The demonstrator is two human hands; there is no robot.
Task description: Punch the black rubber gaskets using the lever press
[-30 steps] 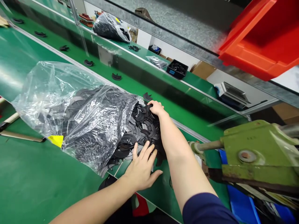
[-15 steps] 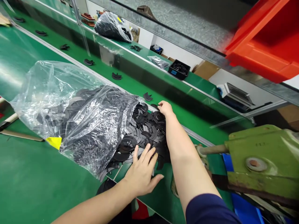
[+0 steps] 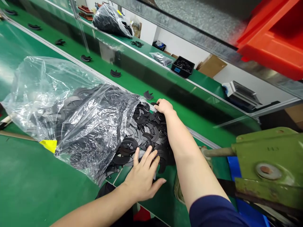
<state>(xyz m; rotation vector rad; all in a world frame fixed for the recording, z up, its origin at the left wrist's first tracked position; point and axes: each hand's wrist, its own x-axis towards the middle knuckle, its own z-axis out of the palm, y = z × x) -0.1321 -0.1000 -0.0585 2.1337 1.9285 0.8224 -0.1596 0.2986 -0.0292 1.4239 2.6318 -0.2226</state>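
Observation:
A clear plastic bag (image 3: 66, 107) lies on its side on the green table (image 3: 28, 186), and a heap of flat black C-shaped parts (image 3: 144, 132) spills from its mouth. My left hand (image 3: 143, 175) rests flat on the near edge of the heap, fingers spread. At the far edge of the heap, by the belt rail, my right hand (image 3: 163, 107) curls its fingers over the parts; whether it grips one is hidden.
Single black parts (image 3: 115, 73) ride spaced along the green conveyor belt (image 3: 132, 85) behind the heap. A green metal press (image 3: 270, 164) stands at the right with blue bins below. A red bin (image 3: 272, 37) hangs above; a black tray (image 3: 182, 66) and another bag (image 3: 111, 20) sit beyond.
My right hand slid a little to the right along the far edge of the heap, then slightly back. The left hand stayed put. The view tilted slightly.

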